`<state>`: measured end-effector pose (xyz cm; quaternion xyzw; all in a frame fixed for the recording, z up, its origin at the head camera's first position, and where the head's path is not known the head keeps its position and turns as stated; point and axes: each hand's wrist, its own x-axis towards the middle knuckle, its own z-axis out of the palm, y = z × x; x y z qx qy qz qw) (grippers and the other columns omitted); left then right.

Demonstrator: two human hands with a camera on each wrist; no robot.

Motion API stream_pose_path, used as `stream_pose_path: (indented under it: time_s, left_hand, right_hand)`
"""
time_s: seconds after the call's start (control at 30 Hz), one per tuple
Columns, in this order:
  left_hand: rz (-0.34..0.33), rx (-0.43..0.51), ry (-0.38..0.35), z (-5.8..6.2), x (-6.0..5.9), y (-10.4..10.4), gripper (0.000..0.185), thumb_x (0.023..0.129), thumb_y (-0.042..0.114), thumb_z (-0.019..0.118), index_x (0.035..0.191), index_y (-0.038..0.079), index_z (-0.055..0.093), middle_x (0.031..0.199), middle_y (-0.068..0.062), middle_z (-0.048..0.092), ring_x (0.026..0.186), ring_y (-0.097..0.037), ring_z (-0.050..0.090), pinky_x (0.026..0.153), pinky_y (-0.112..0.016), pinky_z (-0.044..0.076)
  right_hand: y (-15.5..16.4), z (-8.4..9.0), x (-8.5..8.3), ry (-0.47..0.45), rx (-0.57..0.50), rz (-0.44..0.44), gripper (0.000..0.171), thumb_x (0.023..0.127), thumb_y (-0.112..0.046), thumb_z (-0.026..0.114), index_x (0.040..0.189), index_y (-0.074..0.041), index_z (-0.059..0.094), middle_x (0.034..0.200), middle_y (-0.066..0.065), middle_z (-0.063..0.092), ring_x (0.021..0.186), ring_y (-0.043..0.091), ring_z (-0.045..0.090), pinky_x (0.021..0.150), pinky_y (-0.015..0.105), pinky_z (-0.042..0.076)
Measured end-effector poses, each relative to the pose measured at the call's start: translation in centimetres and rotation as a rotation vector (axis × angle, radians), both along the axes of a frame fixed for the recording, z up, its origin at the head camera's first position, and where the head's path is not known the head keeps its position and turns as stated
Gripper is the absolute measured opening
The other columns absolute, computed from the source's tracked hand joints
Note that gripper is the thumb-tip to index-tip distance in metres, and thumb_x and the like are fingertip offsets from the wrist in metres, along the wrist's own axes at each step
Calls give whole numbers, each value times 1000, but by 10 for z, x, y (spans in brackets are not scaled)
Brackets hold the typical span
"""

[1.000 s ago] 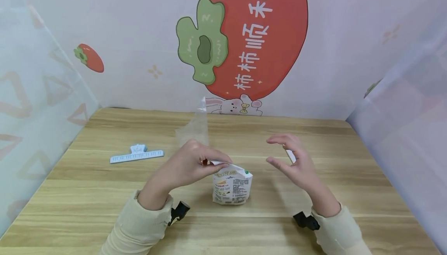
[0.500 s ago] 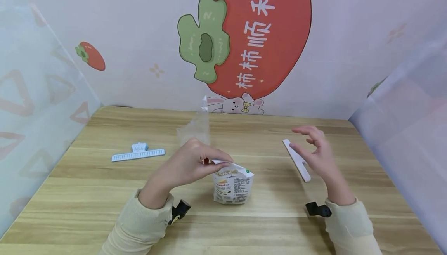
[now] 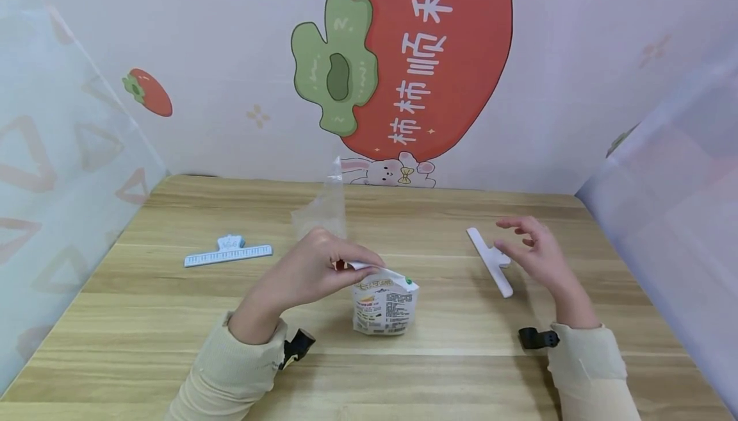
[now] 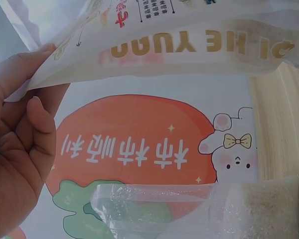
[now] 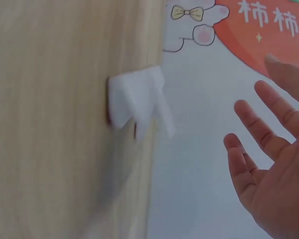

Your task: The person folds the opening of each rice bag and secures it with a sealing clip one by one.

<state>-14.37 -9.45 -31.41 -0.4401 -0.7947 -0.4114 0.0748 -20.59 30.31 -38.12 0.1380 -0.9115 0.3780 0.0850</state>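
My left hand (image 3: 323,270) pinches the folded top edge of a white printed food bag (image 3: 385,311), which stands upright on the table. Gold lettering runs along that bag (image 4: 184,45) in the left wrist view. Over to the right, my right hand (image 3: 539,257) is above the table with its fingers loosely bent, holding nothing. Close to its thumb lies a white bag clip (image 3: 487,259) with a long bar. In the right wrist view the clip (image 5: 134,97) is blurred and apart from the spread fingers.
A light blue bag clip (image 3: 228,254) with a ruler-like pattern lies at the left. Behind my left hand stands a clear plastic bag (image 3: 327,209); pale grains (image 4: 269,209) fill its bottom. A printed cloth backdrop (image 3: 230,36) rises behind the wooden table (image 3: 438,376).
My right hand has moved right, away from the printed bag, to beside the white bag clip, now uncovered. The left hand keeps its pinch on the printed bag.
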Motion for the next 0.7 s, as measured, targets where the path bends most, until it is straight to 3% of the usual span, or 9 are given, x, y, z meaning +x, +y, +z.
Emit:
stream_pose_path:
  time_s: [0.17,0.7]
  left_hand:
    - [-2,1,-4,1,0,-1,16,83,1,77,98,6,79,91,-2,78,64,3,56,47,-15,36]
    - [-7,0,-10,2,0,-1,16,83,2,78,98,6,79,91,-2,78,64,4,54,47,-15,36]
  right_hand:
    - [8,-5,-3,-72,64,16,38,93,-10,68,126,5,59,127,27,57,111,39,47,90,60,41]
    - [21,-7,-14,-239,219,97,44,93,-14,69,131,4,56,123,27,61,107,41,56,84,44,47]
